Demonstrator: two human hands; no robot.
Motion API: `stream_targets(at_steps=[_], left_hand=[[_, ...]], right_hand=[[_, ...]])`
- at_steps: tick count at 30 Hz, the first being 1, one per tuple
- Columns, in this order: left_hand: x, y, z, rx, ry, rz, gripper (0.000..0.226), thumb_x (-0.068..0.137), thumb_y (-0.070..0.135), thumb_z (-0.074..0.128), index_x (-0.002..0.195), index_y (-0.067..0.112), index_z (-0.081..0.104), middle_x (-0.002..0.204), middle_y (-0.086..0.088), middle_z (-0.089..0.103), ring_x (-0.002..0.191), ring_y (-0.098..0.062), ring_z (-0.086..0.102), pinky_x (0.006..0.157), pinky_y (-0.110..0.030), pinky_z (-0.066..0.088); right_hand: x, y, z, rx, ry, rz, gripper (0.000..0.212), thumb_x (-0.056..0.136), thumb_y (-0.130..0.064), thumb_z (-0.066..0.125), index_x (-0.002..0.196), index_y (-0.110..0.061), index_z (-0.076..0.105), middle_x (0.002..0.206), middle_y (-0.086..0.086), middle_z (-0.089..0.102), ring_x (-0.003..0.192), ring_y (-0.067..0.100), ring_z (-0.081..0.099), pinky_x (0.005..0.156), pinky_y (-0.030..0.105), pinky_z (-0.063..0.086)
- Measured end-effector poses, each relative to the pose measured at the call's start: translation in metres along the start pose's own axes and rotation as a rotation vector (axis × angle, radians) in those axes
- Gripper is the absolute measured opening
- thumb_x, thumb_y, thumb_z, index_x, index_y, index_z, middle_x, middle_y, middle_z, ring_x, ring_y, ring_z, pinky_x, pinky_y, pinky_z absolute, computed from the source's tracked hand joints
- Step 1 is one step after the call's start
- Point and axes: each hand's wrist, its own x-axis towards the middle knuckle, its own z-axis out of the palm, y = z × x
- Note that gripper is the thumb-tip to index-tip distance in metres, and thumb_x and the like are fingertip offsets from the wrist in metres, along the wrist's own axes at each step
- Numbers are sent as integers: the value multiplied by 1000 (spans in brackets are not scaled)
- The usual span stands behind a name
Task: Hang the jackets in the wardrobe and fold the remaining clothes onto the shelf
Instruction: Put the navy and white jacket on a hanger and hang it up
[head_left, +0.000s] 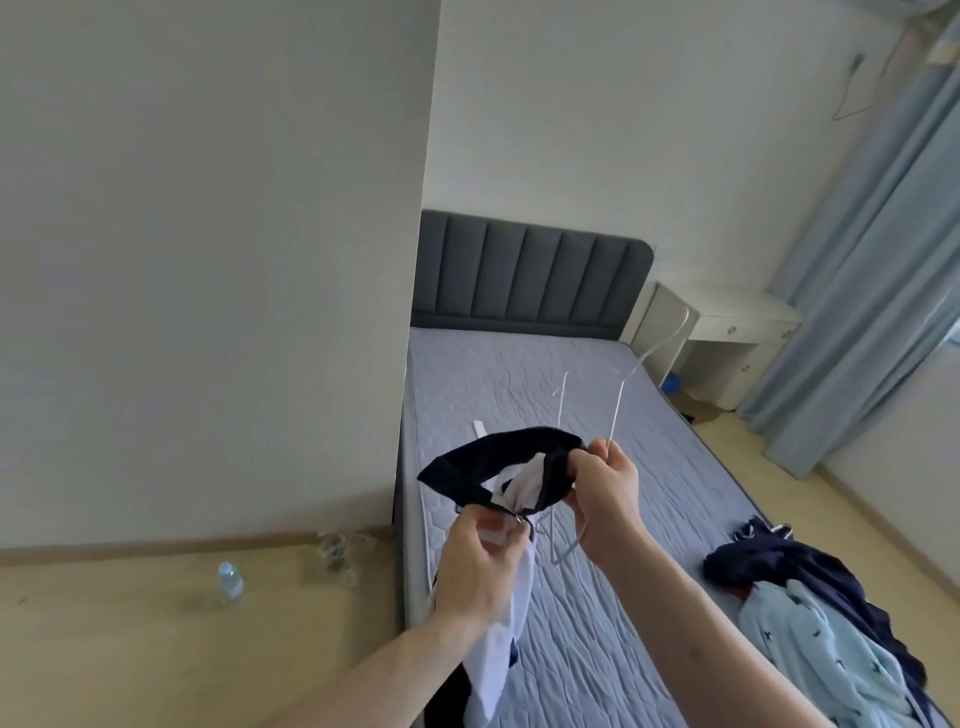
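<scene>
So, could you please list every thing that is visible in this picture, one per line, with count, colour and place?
jacket: one, dark navy with white lining, held up over the bed's near left corner
hanger: one, white wire, at the jacket's collar
bed: one, grey quilted mattress, dark grey headboard, centre
clothes pile: one, navy and light blue, right on the bed
bottle: one, clear, on the floor at left
desk: one, white, right of the headboard
curtain: one, light blue, far right
left hand: grips the jacket's front
right hand: grips collar and hanger
</scene>
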Motion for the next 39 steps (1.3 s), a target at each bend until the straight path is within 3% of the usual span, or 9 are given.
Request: stream_targets(at_steps=[5,12,19,22,26,29,32,36,39], left_hand=[[-3,7,-3,3,45,77,10,89,38,76,84,30,70,83,26,72,83,6,67,70,-6,47],[-7,-6,-23,205,-23,105,7,91,37,74,85,37,71,77,26,71,79,9,65,69,-7,46],[-15,-17,-38,178,-324,-182,20,86,40,79,73,25,76,70,14,74,68,3,66,62,-8,43],[-22,-27,-35,252,-350,-254,26,82,47,81,73,23,75,71,11,75,73,-1,70,69,-12,47],[-20,-39,-44,412,-385,-288,33,81,56,76,64,27,71,66,15,72,57,4,62,56,-13,43],[-10,-42,-57,250,-435,-375,30,72,55,82,78,27,75,76,13,73,66,0,65,57,-16,45],[1,-39,-66,-116,-537,-508,46,69,59,80,97,23,73,96,5,69,86,-16,58,69,-26,40],[21,-38,-64,-307,-368,-694,62,70,66,80,103,15,68,90,-1,68,82,-21,61,66,-29,42],[34,-46,-55,-266,-173,-661,42,86,33,80,117,8,67,92,-5,74,78,-18,72,67,-30,53]], right_hand=[[-9,1,0,64,-2,11,39,80,14,43,72,-21,28,63,-3,30,65,18,30,73,38,42],[-21,13,7,217,24,91,40,82,17,40,70,-20,29,64,-1,31,57,13,33,60,28,44],[-22,17,6,265,88,126,42,83,18,36,70,-21,28,65,-2,29,56,12,28,50,23,36],[-23,18,8,252,104,128,40,85,14,37,70,-22,30,65,-3,30,56,12,29,49,23,33],[-24,18,5,260,86,122,40,89,13,38,72,-22,32,67,-6,31,56,10,29,49,19,33],[-25,17,-1,224,44,121,41,88,14,37,71,-23,32,65,-7,30,56,10,27,51,21,30],[-25,13,-8,127,-41,89,44,86,16,36,67,-23,29,57,-8,30,51,9,26,51,23,26],[-28,9,-14,15,-166,23,43,83,17,34,67,-22,29,57,-6,30,49,9,28,47,23,25],[-25,6,-20,-36,-225,-1,43,81,18,32,67,-23,31,58,-6,31,50,8,29,47,23,26]])
